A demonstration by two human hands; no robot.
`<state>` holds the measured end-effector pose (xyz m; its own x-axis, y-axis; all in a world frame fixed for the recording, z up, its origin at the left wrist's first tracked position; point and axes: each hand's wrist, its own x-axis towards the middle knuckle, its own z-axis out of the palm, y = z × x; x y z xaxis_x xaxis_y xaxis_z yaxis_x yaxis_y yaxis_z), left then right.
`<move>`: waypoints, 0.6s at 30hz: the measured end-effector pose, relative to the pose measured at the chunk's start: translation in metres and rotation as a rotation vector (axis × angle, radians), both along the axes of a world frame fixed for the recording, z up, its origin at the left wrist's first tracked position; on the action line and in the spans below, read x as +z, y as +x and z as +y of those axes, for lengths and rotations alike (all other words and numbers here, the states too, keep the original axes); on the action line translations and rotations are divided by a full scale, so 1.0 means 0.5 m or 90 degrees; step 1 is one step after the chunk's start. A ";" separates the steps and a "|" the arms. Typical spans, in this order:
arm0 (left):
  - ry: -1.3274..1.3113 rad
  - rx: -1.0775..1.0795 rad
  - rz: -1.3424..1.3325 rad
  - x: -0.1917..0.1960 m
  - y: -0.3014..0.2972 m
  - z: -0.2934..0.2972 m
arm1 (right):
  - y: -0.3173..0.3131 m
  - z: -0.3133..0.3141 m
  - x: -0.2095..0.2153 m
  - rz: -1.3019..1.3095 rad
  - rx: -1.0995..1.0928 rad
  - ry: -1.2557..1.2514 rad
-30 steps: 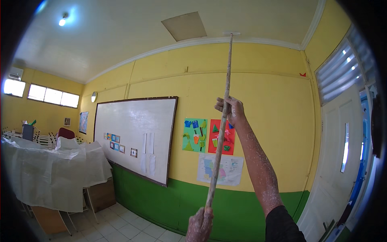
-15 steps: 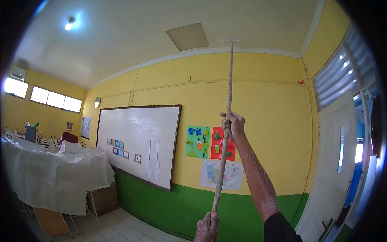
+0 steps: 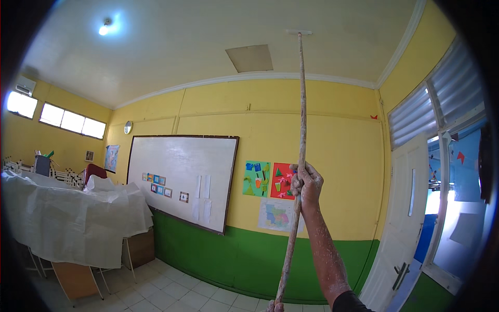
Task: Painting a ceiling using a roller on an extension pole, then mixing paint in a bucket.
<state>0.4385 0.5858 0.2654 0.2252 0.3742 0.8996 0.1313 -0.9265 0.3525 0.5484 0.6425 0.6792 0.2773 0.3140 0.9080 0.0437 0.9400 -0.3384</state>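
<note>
A long wooden pole (image 3: pixel 303 109), blotched with pale paint, rises from my hands to the ceiling. At its top is a white paint roller (image 3: pixel 299 32) that looks to be against the white ceiling (image 3: pixel 182 47). My right hand (image 3: pixel 307 183), speckled with white paint, is wrapped around the middle of the pole. Lower down, at the bottom edge, my left hand (image 3: pixel 275 306) grips the same pole; only its top shows. A beige square panel (image 3: pixel 250 58) is in the ceiling left of the roller.
A whiteboard (image 3: pixel 182 179) and paper posters (image 3: pixel 257 178) hang on the yellow and green wall. Furniture under a pale plastic sheet (image 3: pixel 83 223) stands at left. A lit bulb (image 3: pixel 104 29) hangs at upper left. At right is a white door (image 3: pixel 397 218), partly open.
The roller has moved along the ceiling away from the far wall, past the beige panel. Both my hands sit lower in view, and the view has shifted slightly right.
</note>
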 end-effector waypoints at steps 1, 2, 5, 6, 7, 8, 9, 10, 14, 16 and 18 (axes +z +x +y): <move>0.097 0.065 -0.049 -0.013 -0.017 -0.014 | -0.027 -0.030 -0.007 0.000 -0.002 0.002; 0.097 0.063 -0.049 0.012 -0.056 -0.051 | -0.054 -0.057 -0.013 0.001 -0.002 0.001; -0.267 0.123 0.452 0.024 -0.135 -0.141 | -0.133 -0.146 -0.032 -0.015 0.004 0.000; -0.062 0.212 0.266 -0.042 -0.129 -0.152 | -0.158 -0.172 -0.037 -0.028 0.011 -0.002; 0.137 0.289 0.079 -0.055 -0.134 -0.169 | -0.172 -0.185 -0.047 0.005 0.001 0.007; 0.135 0.286 0.079 -0.060 -0.136 -0.158 | -0.184 -0.202 -0.056 0.005 -0.002 0.005; 0.126 0.279 0.079 -0.077 -0.133 -0.173 | -0.198 -0.223 -0.063 0.004 0.006 0.002; 0.115 0.274 0.079 -0.081 -0.139 -0.184 | -0.216 -0.242 -0.075 0.003 0.017 -0.003; 0.090 0.253 0.076 -0.086 -0.177 -0.226 | -0.288 -0.336 -0.108 0.004 -0.002 0.042; 0.074 0.239 0.074 -0.088 -0.197 -0.251 | -0.295 -0.363 -0.129 -0.024 -0.006 0.010; 0.061 0.222 0.068 -0.084 -0.214 -0.275 | -0.336 -0.411 -0.142 -0.009 -0.025 0.025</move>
